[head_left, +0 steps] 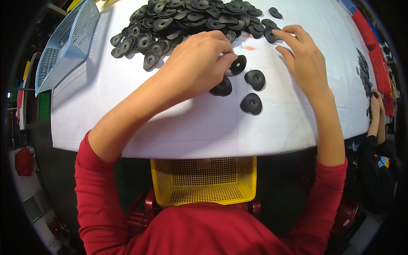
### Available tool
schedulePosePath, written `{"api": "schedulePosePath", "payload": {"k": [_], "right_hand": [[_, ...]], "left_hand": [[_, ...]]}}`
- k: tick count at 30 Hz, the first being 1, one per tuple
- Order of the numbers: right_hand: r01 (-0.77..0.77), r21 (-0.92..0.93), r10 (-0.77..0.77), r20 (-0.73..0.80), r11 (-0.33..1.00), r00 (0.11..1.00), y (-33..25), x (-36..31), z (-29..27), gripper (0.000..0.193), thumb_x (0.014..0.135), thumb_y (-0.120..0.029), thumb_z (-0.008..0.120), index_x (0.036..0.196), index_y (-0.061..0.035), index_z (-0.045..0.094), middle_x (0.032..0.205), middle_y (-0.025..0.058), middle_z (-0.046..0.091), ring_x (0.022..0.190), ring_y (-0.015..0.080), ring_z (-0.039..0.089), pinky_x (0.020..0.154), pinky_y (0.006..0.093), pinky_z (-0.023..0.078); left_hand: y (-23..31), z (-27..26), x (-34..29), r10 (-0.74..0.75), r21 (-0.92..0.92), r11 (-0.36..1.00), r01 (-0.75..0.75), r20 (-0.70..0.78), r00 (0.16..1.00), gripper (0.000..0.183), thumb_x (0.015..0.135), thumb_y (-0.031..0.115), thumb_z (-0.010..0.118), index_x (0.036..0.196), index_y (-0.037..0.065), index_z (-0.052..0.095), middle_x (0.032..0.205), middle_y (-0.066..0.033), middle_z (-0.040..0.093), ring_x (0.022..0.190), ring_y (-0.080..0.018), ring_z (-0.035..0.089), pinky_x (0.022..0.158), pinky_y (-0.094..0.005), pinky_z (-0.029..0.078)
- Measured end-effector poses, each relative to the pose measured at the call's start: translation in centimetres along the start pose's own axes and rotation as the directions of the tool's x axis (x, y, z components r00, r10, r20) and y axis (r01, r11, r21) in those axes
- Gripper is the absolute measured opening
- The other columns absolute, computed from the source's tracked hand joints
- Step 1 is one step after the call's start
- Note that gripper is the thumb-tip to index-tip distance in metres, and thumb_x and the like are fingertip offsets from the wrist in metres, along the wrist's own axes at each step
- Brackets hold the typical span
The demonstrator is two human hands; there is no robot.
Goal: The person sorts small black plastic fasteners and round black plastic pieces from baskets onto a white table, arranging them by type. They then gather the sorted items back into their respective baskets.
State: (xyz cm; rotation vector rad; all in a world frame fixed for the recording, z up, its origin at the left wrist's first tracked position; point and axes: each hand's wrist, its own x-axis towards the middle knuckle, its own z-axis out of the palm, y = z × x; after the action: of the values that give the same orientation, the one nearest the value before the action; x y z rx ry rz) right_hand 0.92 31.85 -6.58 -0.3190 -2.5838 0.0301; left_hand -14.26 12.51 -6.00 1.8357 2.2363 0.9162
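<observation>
tabletop (280, 127) white, basket (247, 175) below (left hand (200, 59) tight on disc (242, 62), right hand (304, 60), fingers apart)

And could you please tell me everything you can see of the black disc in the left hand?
The black disc is matte and rounded, perhaps rubber or plastic, with a small round hole showing white. Its face is in view; the left hand grips and hides its left edge. It is over the white tablecloth; whether they touch is unclear.

Bench (106, 85): narrow open lane left of disc pile (187, 21).
Blue basket (70, 49): lane's left wall.
Loose discs (246, 105): block pile's near-right.
</observation>
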Motion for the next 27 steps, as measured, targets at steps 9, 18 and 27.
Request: {"api": "schedulePosePath", "payload": {"k": [9,18,27], "right_hand": [[-0.294,0.425,0.206,0.240,0.856,0.949,-0.3,-0.2,-0.1,0.015,0.086,-0.013,0.065,0.100,-0.0074,0.070,0.080,0.0030,0.063,0.076,0.0167,0.061,0.069,0.0262,0.048],[-0.428,0.551,0.298,0.314,0.716,0.902,-3.1,-2.6,-0.3,0.020,0.087,-0.010,0.065,0.105,-0.0038,0.070,0.093,0.0044,0.062,0.079,0.0119,0.057,0.069,0.0249,0.047],[-0.473,0.511,0.316,0.367,0.718,0.875,-4.7,-4.2,-2.4,0.022,0.085,-0.007,0.065,0.107,-0.0052,0.070,0.099,0.0055,0.062,0.087,0.0145,0.058,0.075,0.0266,0.048]], "left_hand": [[-0.3,-2.2,-3.8,-0.098,-0.002,0.995,0.098,-0.061,0.993,0.019,0.083,0.005,0.066,0.101,0.004,0.070,0.106,-0.0097,0.066,0.076,-0.0174,0.060,0.074,-0.0289,0.050],[-0.9,-2.9,-4.1,-0.189,-0.115,0.977,0.180,-0.072,0.979,0.018,0.084,0.004,0.065,0.101,0.005,0.071,0.100,-0.0050,0.067,0.073,-0.0113,0.056,0.064,-0.0247,0.045],[-0.7,0.6,-4.4,0.127,0.083,0.989,-0.120,-0.093,0.988,0.035,0.085,0.008,0.065,0.119,0.005,0.061,0.122,-0.0110,0.058,0.099,-0.0289,0.058,0.085,-0.0369,0.049]]}}
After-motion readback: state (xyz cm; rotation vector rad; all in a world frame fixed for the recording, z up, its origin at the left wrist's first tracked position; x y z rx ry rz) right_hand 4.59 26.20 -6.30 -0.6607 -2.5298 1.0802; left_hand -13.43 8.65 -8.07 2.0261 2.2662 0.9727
